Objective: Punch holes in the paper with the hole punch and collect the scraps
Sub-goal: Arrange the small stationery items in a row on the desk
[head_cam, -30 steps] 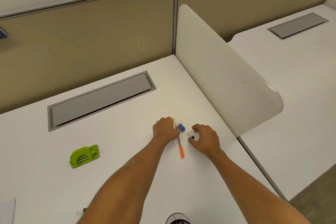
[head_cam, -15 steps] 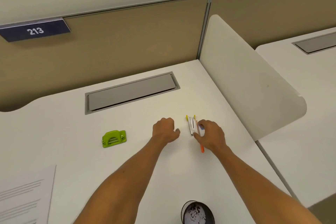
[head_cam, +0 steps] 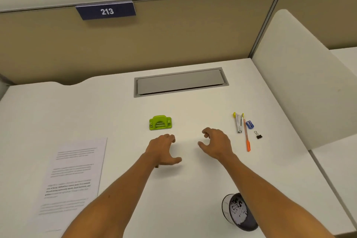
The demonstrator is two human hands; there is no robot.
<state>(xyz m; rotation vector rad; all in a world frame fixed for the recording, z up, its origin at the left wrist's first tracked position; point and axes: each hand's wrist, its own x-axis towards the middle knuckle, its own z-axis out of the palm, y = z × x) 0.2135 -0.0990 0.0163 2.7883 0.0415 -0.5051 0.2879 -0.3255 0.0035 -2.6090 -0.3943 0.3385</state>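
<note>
Hole punch point(head_cam: 160, 122) untouched — left grip point(head_cam: 163, 150), right grip point(head_cam: 215, 145) loosely curled, empty.

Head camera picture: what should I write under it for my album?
Two empty hands, left and right, hover over a white desk near a green hole punch and a printed paper.

Hole punch point(head_cam: 160, 122) mid-desk, in front of cable hatch point(head_cam: 180, 82) set at desk's point(head_cam: 116, 106) back edge. Paper point(head_cam: 72, 176) toward front-left corner. Stapler point(head_cam: 239, 122), pen point(head_cam: 246, 135), sharpener point(head_cam: 249, 124), binder clip point(head_cam: 258, 135) clustered near right edge. Cup point(head_cam: 238, 211) near front edge, right. Hands point(head_cam: 161, 150) point(head_cam: 216, 144) between punch and stapler.
</note>
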